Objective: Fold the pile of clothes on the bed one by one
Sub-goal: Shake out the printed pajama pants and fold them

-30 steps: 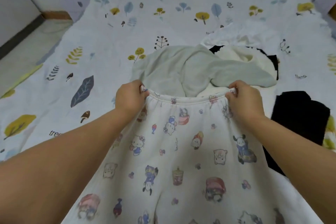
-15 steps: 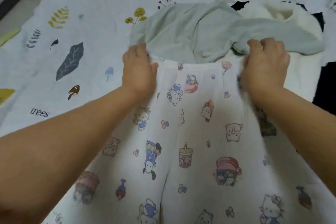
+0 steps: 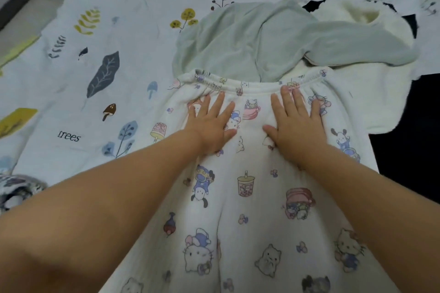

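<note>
Both hands, left hand (image 3: 212, 123) and right hand (image 3: 296, 121), flat and spread on cartoon-print pants (image 3: 245, 197); soft, light, floppy fabric, best pinched at waistband (image 3: 250, 83) corners.

Open bedsheet (image 3: 114, 31) is left free on the left. The far side is blocked by a pale green sweatshirt (image 3: 262, 40) touching the printed pants' (image 3: 250, 209) waistband; a black garment (image 3: 409, 150) lies right.
</note>
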Motion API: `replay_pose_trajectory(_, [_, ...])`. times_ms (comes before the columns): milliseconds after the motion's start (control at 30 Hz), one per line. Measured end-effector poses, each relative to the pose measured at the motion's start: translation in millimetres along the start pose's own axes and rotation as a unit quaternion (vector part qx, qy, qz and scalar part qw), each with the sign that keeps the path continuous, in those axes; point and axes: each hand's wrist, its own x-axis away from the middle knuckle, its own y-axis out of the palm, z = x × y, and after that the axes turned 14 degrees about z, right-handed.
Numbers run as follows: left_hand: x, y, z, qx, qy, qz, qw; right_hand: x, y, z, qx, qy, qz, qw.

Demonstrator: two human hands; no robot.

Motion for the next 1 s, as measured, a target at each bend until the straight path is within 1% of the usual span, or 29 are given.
replay_pose_trajectory(33, [3.9, -9.3, 2.0, 0.009, 0.001, 0.006, 1.0, 0.5, -9.4, -0.4, -0.026, 0.0, -0.008, 1.0])
replay_pose_trajectory(67, [10.0, -18.9, 3.4, 0.02, 0.002, 0.028, 0.999, 3.4, -20.3, -0.9, -0.058, 0.003, -0.008, 0.998])
replay_pose_trajectory(133, [30.1, -34.7, 4.3, 0.052, 0.0, 0.088, 0.995, 18.7, -42.9, -2.7, -0.116, 0.009, 0.02, 0.993])
replay_pose_trajectory(200, [58.5, -46.3, 3.7, 0.096, -0.011, 0.112, 0.989, 46.0, -62.7, -5.0, -0.149, 0.019, 0.044, 0.988])
replay_pose_trajectory(300, [102.8, -51.4, -0.8, 0.13, -0.03, 0.117, 0.984, 92.0, -78.9, -5.1, -0.179, 0.056, 0.035, 0.982])
replay_pose_trajectory(433, [171.9, -47.0, -9.2, 0.161, -0.082, 0.112, 0.977, 169.4, -94.5, -6.5, -0.226, 0.164, 0.016, 0.96])
replay_pose_trajectory(533, [222.8, -34.3, -7.7, 0.177, -0.093, 0.097, 0.975, 232.4, -95.0, -13.7, -0.235, 0.246, -0.007, 0.94])
replay_pose_trajectory(633, [257.2, -23.8, 2.4, 0.194, -0.076, 0.066, 0.976, 286.6, -91.0, -18.9, -0.207, 0.327, -0.014, 0.922])
replay_pose_trajectory(700, [270.5, -20.1, 12.5, 0.186, -0.048, 0.054, 0.98, 317.2, -87.7, -21.3, -0.174, 0.384, -0.018, 0.907])
replay_pose_trajectory(767, [277.2, -19.0, 25.9, 0.184, -0.016, 0.052, 0.981, 339.6, -85.9, -24.7, -0.17, 0.448, -0.03, 0.877])
replay_pose_trajectory(833, [279.4, -20.7, 40.9, 0.191, 0.01, 0.057, 0.98, 354.9, -84.6, -27.8, -0.174, 0.511, -0.069, 0.839])
replay_pose_trajectory(867, [279.1, -21.9, 48.2, 0.194, 0.02, 0.061, 0.979, 361.5, -82.7, -28.3, -0.175, 0.533, -0.085, 0.823])
replay_pose_trajectory(933, [277.8, -23.7, 60.7, 0.198, 0.037, 0.069, 0.977, 373.1, -82.3, -27.9, -0.184, 0.565, -0.09, 0.799])
replay_pose_trajectory(1000, [276.2, -25.4, 71.5, 0.198, 0.056, 0.073, 0.976, 384.8, -87.7, -28.7, -0.198, 0.573, -0.079, 0.791])
